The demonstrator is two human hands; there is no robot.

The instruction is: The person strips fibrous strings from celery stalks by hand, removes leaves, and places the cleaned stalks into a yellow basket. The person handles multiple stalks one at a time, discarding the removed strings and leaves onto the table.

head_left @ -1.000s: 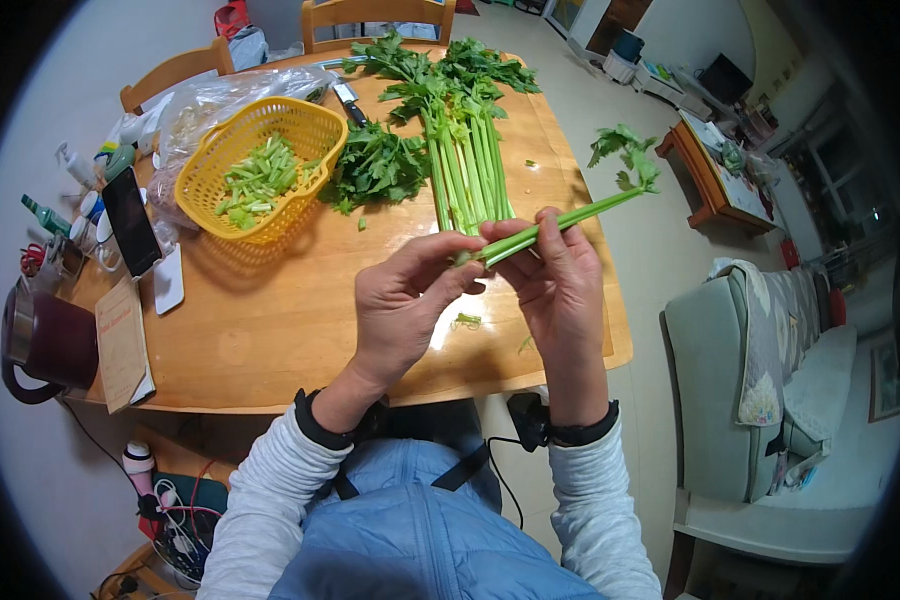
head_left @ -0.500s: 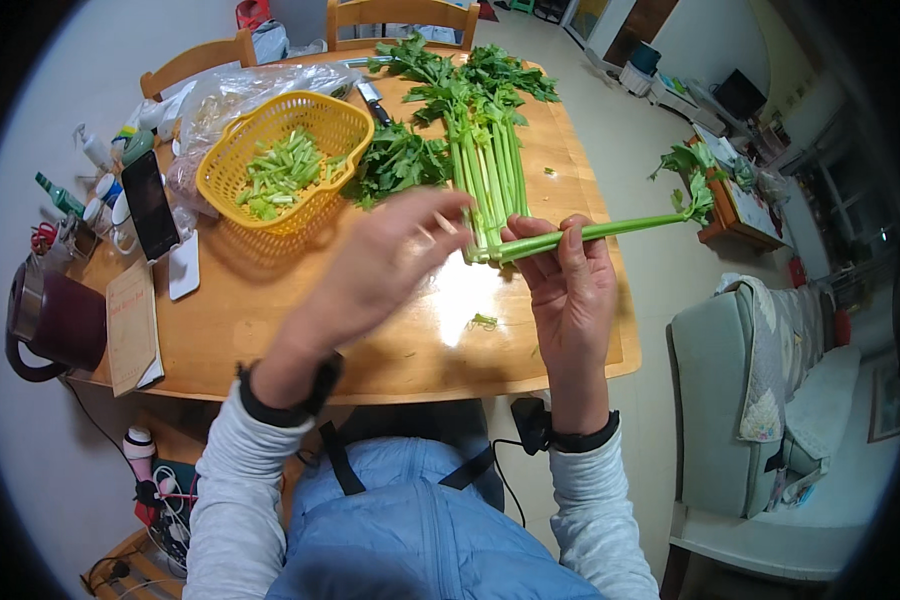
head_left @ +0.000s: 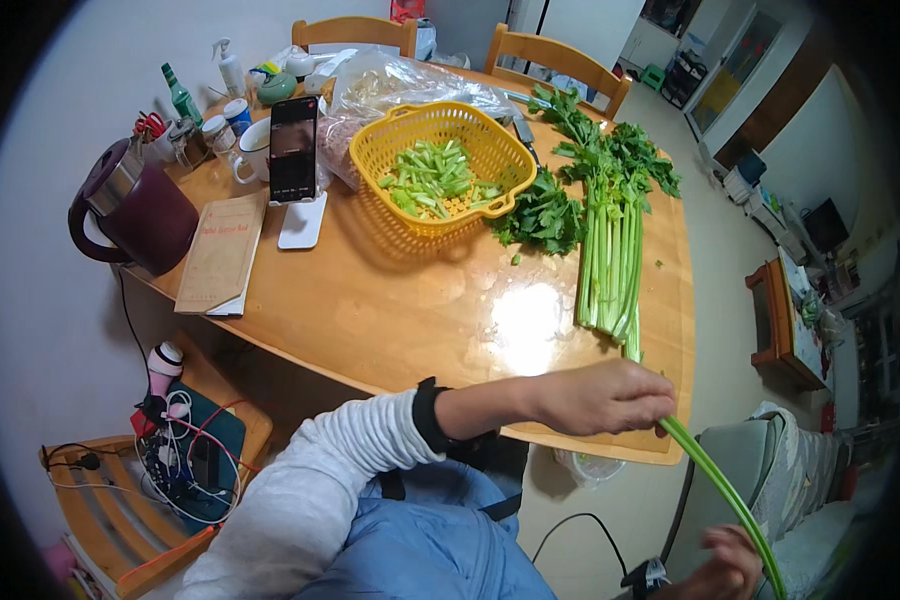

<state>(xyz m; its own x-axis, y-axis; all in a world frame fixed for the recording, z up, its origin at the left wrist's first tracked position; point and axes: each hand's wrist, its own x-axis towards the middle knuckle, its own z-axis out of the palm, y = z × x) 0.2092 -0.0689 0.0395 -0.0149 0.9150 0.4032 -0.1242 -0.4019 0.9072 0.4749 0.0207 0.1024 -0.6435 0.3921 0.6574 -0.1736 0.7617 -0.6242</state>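
Fingers (head_left: 662, 405) of the left hand (head_left: 600, 398) are closed on the upper end of a green celery stalk (head_left: 712, 468), past the right edge of the tabletop (head_left: 370, 300). Its long axis curves down and rightward from them, passing just right of the blurred right hand (head_left: 722, 566), whose grip I cannot tell. The celery bunch (head_left: 610, 255) lies beyond, nearer the left hand.

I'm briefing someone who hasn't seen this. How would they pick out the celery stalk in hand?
Find the wooden table and go to its near right corner. There the left hand grips a green celery stalk. Unlike the bunch of stalks lying on the table, this one extends out past the edge.
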